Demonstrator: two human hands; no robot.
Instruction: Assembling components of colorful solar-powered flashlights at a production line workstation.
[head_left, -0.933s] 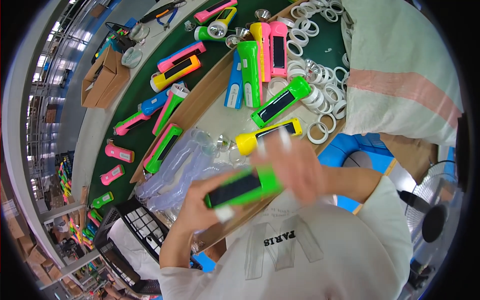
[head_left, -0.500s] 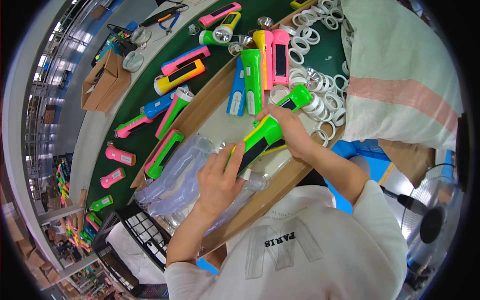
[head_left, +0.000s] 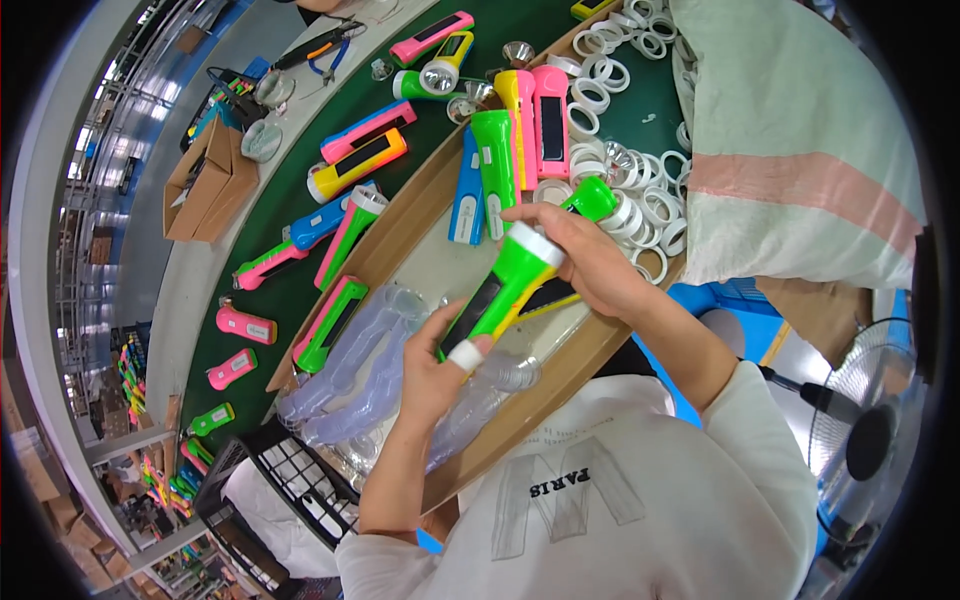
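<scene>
Held diagonally between my hands is a green and yellow flashlight (head_left: 497,290) with a dark panel along its body. A white ring (head_left: 537,243) sits around its head, which points up and away to the right. My left hand (head_left: 432,372) is wrapped round the tail end, beside a white end piece (head_left: 466,355). The fingers of my right hand (head_left: 597,262) grip the head at the white ring. Under and behind that hand lies another green flashlight (head_left: 592,200), partly hidden. Beyond stand a blue flashlight body (head_left: 467,195), a green one (head_left: 496,165) and a pink one (head_left: 551,120).
A cardboard tray (head_left: 385,232) under my hands contains clear plastic sleeves (head_left: 350,360). White rings (head_left: 655,205) are heaped at the right beside a large woven sack (head_left: 800,140). Flashlights lie along the green table (head_left: 290,190); a black crate (head_left: 300,480) stands lower left, a fan (head_left: 865,445) lower right.
The flashlight has been turned in my hands, so its white-ringed head and white end piece now show. My left hand has shifted to the tail; my right hand has moved onto the ring.
</scene>
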